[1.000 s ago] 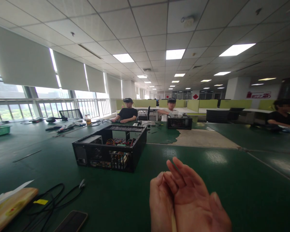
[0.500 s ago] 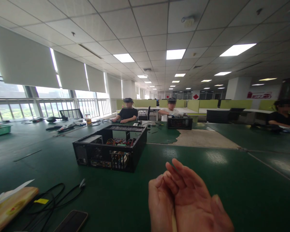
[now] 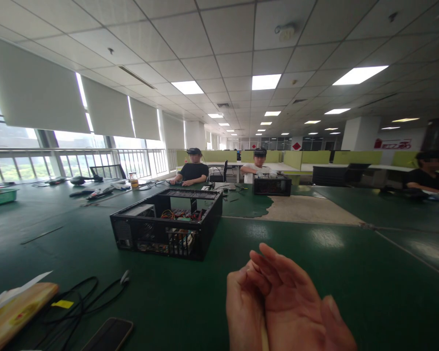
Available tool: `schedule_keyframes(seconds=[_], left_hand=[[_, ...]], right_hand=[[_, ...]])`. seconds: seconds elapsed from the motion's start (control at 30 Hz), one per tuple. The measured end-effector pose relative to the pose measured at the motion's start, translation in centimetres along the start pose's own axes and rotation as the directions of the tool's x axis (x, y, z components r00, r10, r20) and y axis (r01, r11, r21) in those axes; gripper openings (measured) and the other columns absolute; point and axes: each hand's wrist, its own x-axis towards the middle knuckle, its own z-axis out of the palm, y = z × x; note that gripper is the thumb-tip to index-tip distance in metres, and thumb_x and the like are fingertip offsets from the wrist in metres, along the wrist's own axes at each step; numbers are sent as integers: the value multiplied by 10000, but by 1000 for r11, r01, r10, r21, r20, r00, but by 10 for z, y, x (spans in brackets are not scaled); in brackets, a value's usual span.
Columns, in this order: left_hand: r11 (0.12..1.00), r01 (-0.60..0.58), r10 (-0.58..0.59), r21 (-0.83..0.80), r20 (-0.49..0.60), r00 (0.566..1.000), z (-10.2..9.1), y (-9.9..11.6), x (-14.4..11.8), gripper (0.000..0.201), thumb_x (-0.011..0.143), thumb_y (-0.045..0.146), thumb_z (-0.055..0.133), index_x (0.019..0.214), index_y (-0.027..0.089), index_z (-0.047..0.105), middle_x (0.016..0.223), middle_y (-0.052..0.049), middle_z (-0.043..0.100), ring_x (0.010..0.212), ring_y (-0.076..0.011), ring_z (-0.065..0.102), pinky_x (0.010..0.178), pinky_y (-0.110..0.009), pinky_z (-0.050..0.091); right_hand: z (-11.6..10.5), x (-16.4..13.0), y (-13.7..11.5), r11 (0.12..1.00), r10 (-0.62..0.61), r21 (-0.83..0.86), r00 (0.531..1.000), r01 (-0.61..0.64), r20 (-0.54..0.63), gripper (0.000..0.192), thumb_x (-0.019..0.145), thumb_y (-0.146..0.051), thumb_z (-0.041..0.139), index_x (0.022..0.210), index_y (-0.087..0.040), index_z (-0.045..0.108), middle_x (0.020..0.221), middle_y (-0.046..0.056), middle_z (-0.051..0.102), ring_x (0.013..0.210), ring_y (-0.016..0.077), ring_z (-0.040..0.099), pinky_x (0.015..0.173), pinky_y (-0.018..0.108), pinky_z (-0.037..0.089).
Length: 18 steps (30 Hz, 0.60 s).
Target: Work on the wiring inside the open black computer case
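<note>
My right hand point(image 3: 296, 302) is at the lower middle right, palm up, with its fingers slightly bent and the thumb held out to the side. Pressed against its left edge is my left hand point(image 3: 241, 307), its fingers curled in. Whatever the left fingers hold, if anything, is hidden. A thin pale strip point(image 3: 265, 336) shows low between the two hands; I cannot tell what it is. Ahead and to the left lies an open black computer case point(image 3: 190, 239) with coloured wires and boards inside, apart from both hands.
On the green table point(image 3: 351, 273) at lower left are a phone point(image 3: 108, 335), a black cable point(image 3: 91, 297) and a patterned board-like object point(image 3: 22, 312). Across the table, a person point(image 3: 256, 168) in white works at another case point(image 3: 272, 186); another person point(image 3: 193, 170) sits beside them.
Both my hands have shifted very slightly down and right, keeping nearly the same pose. The gloved hands of the person across the table have moved a little over their case.
</note>
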Motion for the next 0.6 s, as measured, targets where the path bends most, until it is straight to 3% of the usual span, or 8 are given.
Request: schedule_keyframes(seconds=[0.6], left_hand=[[1000,-7,7,-8,-31,1000,3,-1,-1,168,773,112,464,735,143,624,783,-42,643,720,-137,614,667,-204,493]], right_hand=[[-1,0,0,999,-3,-36,1000,3,2,485,763,-522,450,1042,-172,640,1199,151,545,1057,296,531,874,413,459]])
